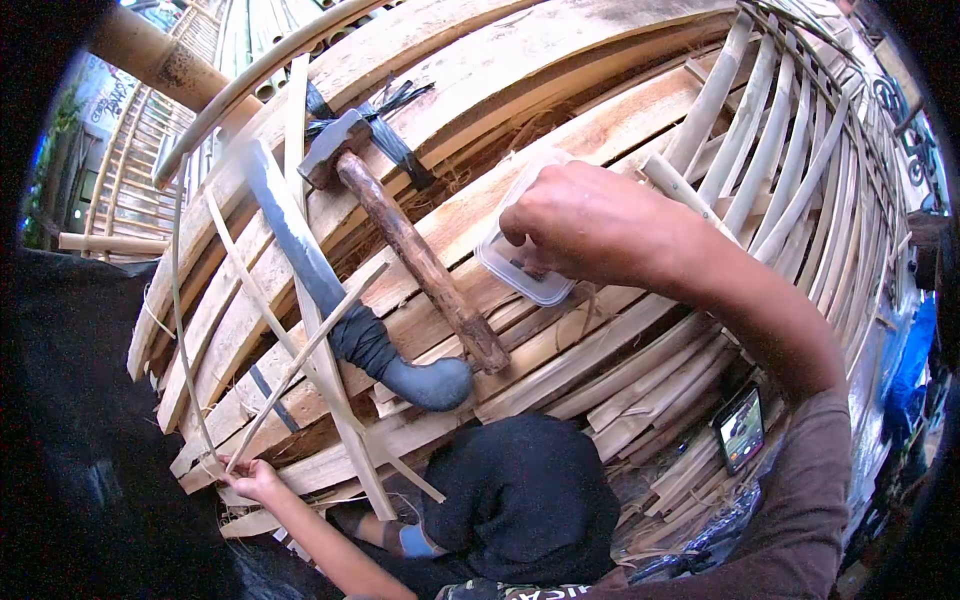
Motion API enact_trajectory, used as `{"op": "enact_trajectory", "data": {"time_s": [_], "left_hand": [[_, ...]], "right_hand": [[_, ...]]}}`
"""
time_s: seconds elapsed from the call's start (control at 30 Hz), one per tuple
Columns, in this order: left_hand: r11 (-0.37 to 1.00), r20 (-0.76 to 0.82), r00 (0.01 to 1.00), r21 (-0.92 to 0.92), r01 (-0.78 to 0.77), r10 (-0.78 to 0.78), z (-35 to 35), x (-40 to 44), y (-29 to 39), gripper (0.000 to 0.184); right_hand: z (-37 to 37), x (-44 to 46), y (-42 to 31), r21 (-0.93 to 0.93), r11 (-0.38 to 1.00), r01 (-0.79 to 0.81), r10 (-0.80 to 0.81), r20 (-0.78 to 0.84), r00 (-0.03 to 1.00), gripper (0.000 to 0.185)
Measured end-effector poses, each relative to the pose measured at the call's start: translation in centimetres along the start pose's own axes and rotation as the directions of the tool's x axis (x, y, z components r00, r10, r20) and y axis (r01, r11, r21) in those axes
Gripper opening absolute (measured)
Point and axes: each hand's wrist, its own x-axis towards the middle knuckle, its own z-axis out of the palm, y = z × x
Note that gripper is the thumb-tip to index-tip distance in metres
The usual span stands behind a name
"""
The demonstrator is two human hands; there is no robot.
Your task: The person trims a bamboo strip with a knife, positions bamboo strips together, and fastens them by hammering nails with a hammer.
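My right hand [580,220] is curled over a clear plastic container [550,291], its fingertips dipping inside and hidden from the camera. Small dark bits show at the bottom of the container. At the lower left, my left hand [254,480] pinches the end of a thin bamboo strip [180,300] that bows upward. Between my hands lie a hammer [415,255] with a rough wooden handle and a machete [295,230] with a black-wrapped grip. Both rest on long wooden planks [500,75]. More bamboo strips [335,405] cross beside the machete.
Black ties [400,150] lie around a plank near the hammer head. Split bamboo slats [745,150] fan out at the upper right. A phone [740,430] stands among strips at the lower right. A bamboo pole [160,70] and ladder-like bamboo frame [135,165] are at the upper left.
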Motion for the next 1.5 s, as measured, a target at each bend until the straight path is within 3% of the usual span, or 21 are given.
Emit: {"op": "enact_trajectory", "data": {"time_s": [0.2, 0.33, 0.4, 0.47, 0.53, 0.6, 0.67, 0.73, 0.8, 0.83, 0.93, 1.0, 1.03, 1.07, 1.13, 1.2, 1.37, 1.47, 1.5], "left_hand": [[0.998, -0.165, 0.985, 0.015, -0.055, 0.056, 4.9, -5.2, -0.4, 0.044], [0.999, -0.131, 0.991, -0.012, -0.039, 0.037, 3.7, -4.0, -0.2, 0.044], [0.999, -0.111, 0.993, 0.009, -0.044, 0.044, 1.7, -2.0, 0.0, 0.043], [1.0, 0.055, 0.998, 0.018, -0.014, 0.013, -1.4, 1.1, 0.4, 0.04], [1.0, 0.015, 1.0, 0.0, -0.006, 0.006, -0.6, 0.4, 0.3, 0.04], [1.0, -0.023, 1.0, -0.016, 0.001, -0.001, 0.6, -0.7, 0.2, 0.039], [0.997, -0.109, 0.993, -0.066, 0.033, -0.04, 1.9, -2.0, 0.1, 0.041], [0.995, -0.099, 0.993, -0.087, 0.049, -0.058, 1.5, -1.6, 0.1, 0.041], [0.992, -0.09, 0.993, -0.114, 0.062, -0.072, 1.0, -1.1, -0.1, 0.042], [0.988, -0.086, 0.993, -0.137, 0.072, -0.085, 0.8, -0.8, -0.2, 0.041], [0.988, -0.117, 0.989, -0.132, 0.08, -0.095, 1.4, -1.4, -0.3, 0.042], [0.99, -0.086, 0.99, -0.095, 0.106, -0.114, 0.4, -0.3, -0.6, 0.043], [0.982, 0.058, 0.987, -0.108, 0.154, -0.149, 0.5, -0.5, -0.5, 0.043], [0.983, -0.093, 0.981, -0.081, 0.162, -0.169, 0.4, -0.7, -0.1, 0.044], [0.987, -0.141, 0.977, -0.058, 0.153, -0.159, 0.8, -1.7, 0.3, 0.043], [0.987, -0.139, 0.981, -0.111, 0.119, -0.134, 0.9, -3.0, 1.3, 0.041], [0.997, -0.335, 0.941, -0.063, 0.033, -0.052, 2.0, -5.7, 5.3, 0.037], [1.0, -0.322, 0.946, -0.022, 0.014, -0.021, -1.2, -4.3, 7.2, 0.038], [0.997, -0.307, 0.951, -0.08, 0.006, -0.03, -2.1, -4.1, 8.1, 0.038]], "right_hand": [[0.2, -0.2, 0.5, 0.075, 0.996, 0.04, -0.038, -0.039, 0.999, 0.014], [-0.4, -0.3, 0.4, 0.047, 0.999, 0.012, -0.012, 0.01, 1.0, 0.016], [-0.5, -0.3, 0.2, 0.095, 0.991, -0.099, 0.096, 0.033, 0.995, 0.017], [-0.3, -0.5, 0.5, 0.098, 0.994, -0.046, 0.048, -0.021, 0.999, 0.017], [-0.5, -0.6, 0.5, 0.099, 0.995, 0.006, 0.002, -0.078, 0.997, 0.016], [-0.9, -0.6, 0.2, 0.06, 0.996, -0.059, 0.057, 0.023, 0.998, 0.013], [-0.7, -0.6, 0.0, 0.053, 0.998, -0.038, 0.036, 0.029, 0.999, 0.012], [0.1, -0.8, 0.1, 0.047, 0.999, -0.017, 0.015, 0.036, 0.999, 0.011], [1.1, -1.0, 0.5, 0.037, 0.995, 0.092, -0.087, -0.123, 0.989, 0.01], [1.2, -1.0, 0.2, 0.033, 0.995, 0.098, -0.093, -0.126, 0.988, 0.01], [1.1, -1.0, -0.9, -0.002, 1.0, -0.009, 0.009, -0.071, 0.997, 0.012], [1.3, -0.8, -1.6, -0.049, 0.995, -0.091, 0.089, -0.046, 0.995, 0.014], [1.4, -0.8, -1.9, -0.055, 0.996, -0.075, 0.072, -0.052, 0.996, 0.014], [1.6, -0.9, -2.0, -0.013, 0.99, -0.137, 0.136, -0.066, 0.989, 0.014], [1.9, -0.6, -2.4, 0.019, 0.986, -0.164, 0.165, -0.082, 0.983, 0.013], [2.5, -0.5, -2.7, -0.051, 0.956, -0.288, 0.279, -0.14, 0.95, 0.011], [1.6, -0.2, -2.6, 0.05, 0.948, -0.314, 0.317, -0.069, 0.946, 0.019], [1.6, 0.1, -0.9, 0.041, 0.967, -0.25, 0.252, -0.051, 0.966, 0.021], [1.6, 0.3, -0.3, 0.131, 0.962, -0.241, 0.25, -0.06, 0.966, 0.021]]}}
